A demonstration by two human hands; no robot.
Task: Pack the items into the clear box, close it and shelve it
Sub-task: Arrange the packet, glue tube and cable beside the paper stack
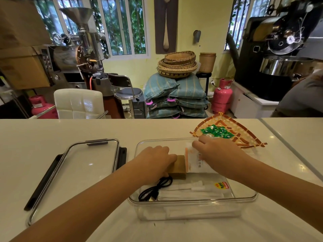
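Coiled black cable [155,189] lies in the clear plastic box [244,198]; left hand [155,159] grips a brown block [178,167], right hand [216,151] pinches a white packet [195,163], fitting them in.

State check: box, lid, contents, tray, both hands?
clear box: open, on the counter, partly packed
lid: off, flat left of the box
black cable: coiled, inside the box
brown block: inside, left hand resting on it
white packet: inside, right hand on it, grip unclear
green candies: unpacked, on the woven tray
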